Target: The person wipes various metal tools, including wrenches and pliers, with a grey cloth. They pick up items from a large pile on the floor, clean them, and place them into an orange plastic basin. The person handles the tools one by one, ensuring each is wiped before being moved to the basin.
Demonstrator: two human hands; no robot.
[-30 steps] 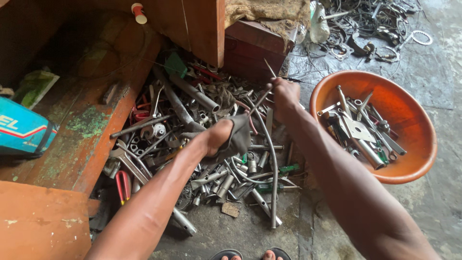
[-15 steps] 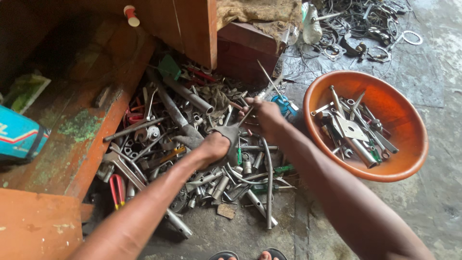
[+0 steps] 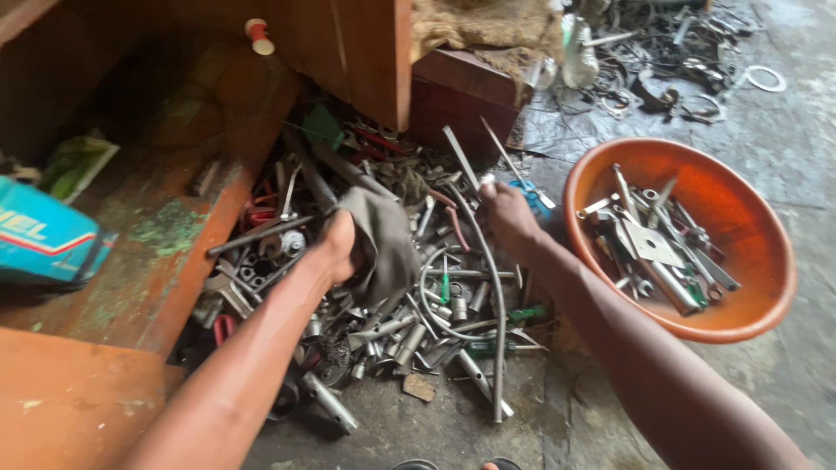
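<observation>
Taking the heap of metal tools (image 3: 392, 313) on the concrete floor (image 3: 784, 174) as the landmark, a blue and red container (image 3: 43, 239) lies far to its left on a worn orange wooden ledge (image 3: 157, 261), with a small red-and-white spool (image 3: 258, 35) up behind it on the same woodwork. At the heap's left side the left hand (image 3: 335, 248) is closed in a firm grip on a grey rag (image 3: 387, 239), which hangs from the fingers and drapes down over the spanners and sockets just to the hand's right (so the cloth touches both the hand and the heap). A long bent metal rod (image 3: 495, 305) runs down through the middle of the heap, ending near the bottom edge of it. At the heap's upper right the right hand (image 3: 505, 213) has its grip closed around thin metal tools (image 3: 466, 161), whose shafts stick up and away from the fist over the back of the heap; a blue-handled piece (image 3: 533, 198) lies touching or just beside that hand, which of the two I cannot tell. Right of the heap, well clear of it, sits an orange plastic basin (image 3: 766, 287) holding more spanners and metal parts. Behind the heap stands a dark wooden box (image 3: 453, 91), with loose rings and scrap (image 3: 688, 61) farther back to the right.
</observation>
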